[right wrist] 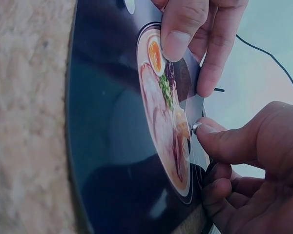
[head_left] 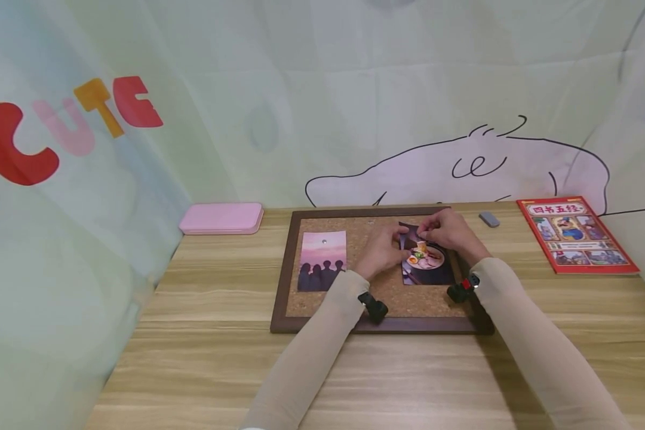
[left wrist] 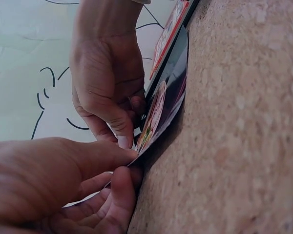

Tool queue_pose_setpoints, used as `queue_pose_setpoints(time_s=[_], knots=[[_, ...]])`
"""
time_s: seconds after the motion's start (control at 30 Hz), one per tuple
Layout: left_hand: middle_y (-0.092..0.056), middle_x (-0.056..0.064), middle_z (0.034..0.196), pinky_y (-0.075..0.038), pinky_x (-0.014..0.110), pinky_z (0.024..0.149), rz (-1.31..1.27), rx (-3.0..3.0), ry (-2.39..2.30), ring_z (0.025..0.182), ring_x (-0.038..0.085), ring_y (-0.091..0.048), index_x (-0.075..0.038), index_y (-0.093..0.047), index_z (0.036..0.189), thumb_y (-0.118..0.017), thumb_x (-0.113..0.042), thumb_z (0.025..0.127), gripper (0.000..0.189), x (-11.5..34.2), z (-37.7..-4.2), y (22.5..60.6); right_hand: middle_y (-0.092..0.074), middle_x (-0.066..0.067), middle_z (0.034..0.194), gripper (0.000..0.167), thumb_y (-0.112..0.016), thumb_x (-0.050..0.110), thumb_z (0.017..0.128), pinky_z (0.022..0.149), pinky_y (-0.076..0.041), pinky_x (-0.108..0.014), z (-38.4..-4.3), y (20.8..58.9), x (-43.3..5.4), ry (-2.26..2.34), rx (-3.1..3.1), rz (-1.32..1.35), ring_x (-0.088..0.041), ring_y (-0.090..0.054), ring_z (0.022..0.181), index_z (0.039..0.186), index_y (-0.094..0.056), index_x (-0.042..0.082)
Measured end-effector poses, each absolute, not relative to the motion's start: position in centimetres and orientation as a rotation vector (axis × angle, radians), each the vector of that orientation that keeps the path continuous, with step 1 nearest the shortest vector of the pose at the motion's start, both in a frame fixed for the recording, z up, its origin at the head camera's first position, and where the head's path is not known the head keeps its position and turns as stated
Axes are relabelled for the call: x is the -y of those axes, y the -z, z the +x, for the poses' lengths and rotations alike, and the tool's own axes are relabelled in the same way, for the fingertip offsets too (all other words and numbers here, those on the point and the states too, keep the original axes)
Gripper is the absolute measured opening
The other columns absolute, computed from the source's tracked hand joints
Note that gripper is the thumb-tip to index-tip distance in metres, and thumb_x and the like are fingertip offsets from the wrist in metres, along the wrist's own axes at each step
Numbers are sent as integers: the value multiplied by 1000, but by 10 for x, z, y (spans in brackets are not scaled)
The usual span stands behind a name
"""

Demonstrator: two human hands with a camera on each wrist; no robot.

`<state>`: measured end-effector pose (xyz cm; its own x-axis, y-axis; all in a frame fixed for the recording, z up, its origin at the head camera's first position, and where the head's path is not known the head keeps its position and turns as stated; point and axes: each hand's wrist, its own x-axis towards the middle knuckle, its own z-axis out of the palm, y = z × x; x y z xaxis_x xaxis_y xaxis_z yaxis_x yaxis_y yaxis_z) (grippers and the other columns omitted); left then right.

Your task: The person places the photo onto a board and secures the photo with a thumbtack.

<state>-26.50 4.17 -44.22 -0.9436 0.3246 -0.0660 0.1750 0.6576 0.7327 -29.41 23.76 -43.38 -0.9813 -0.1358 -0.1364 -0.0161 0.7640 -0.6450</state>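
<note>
A photo card of a noodle bowl [head_left: 439,276] lies over the right part of a framed cork board [head_left: 376,301]. My left hand [head_left: 378,252] pinches the card's left edge between thumb and fingers; in the left wrist view that edge is lifted off the cork [left wrist: 234,136]. At the card's top, my right hand [head_left: 451,232] pinches a small silver pin [right wrist: 196,127], its point toward the card. Whether the point touches the card is hard to tell. On the board's left part, a pink picture with dark silhouettes [head_left: 322,263] bears a silver pin near its top.
The board lies on a wooden table [head_left: 215,346]. A pink case [head_left: 222,218] stands at the back left. Right of the board are a small grey block [head_left: 489,219] and a red illustrated book [head_left: 577,236]. A printed curtain [head_left: 236,107] hangs behind.
</note>
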Motion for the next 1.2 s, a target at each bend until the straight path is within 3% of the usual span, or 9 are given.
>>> queue_pose_setpoints(time_s=[0.33,0.67,1.2], knots=[[-68,10,125,-49,34,95,404,-2680,-1159,109,21,-57,-14,-68,144,-81,-13,95,51,-42,-264,441,-70,-9,90,18,-73,16,98,72,-44,-29,-295,431,-237,1021,-2793,-130,-25,-58,88,103,-78,-1],[-69,9,125,-49,34,96,399,-2685,-1151,109,20,-58,-15,-68,144,-82,-14,95,51,-42,-264,440,-66,-20,115,27,-69,22,101,76,-45,-31,-298,426,-235,1013,-2723,-18,-30,-57,99,115,-74,-1],[-68,10,129,-51,38,101,377,-2686,-1146,114,21,-57,-15,-67,146,-81,-14,96,52,-44,-265,441,-65,-19,116,30,-67,21,99,72,-46,-29,-302,422,-232,1056,-2679,29,-29,-57,100,118,-72,-2]])
